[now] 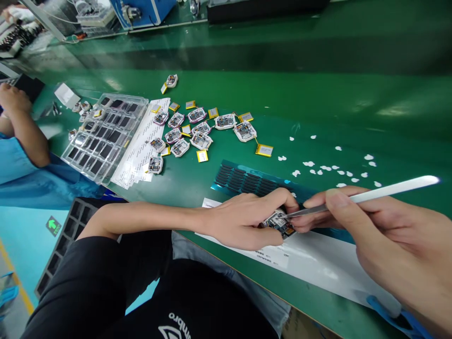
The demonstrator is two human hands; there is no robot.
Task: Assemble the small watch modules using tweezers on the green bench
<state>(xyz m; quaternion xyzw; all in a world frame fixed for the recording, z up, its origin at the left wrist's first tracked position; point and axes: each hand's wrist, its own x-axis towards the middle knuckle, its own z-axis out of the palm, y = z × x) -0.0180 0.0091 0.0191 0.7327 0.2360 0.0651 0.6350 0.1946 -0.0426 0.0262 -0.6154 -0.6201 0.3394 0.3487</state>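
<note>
My left hand (247, 219) is closed around a small white-framed circuit module (278, 222), holding it just above a white paper sheet (318, 261) at the table's near edge. My right hand (381, 235) pinches silver tweezers (367, 194), and their tip touches the top of the module. A blue sheet of small black pads (243, 179) lies right behind my hands.
Several more modules (197, 129) with gold batteries (264, 150) lie scattered on the green table (318, 108). A clear compartment tray (102, 136) and a printed label strip (141, 143) sit to the left. White peeled bits (332, 167) dot the right. Another person's arm (24, 127) rests at far left.
</note>
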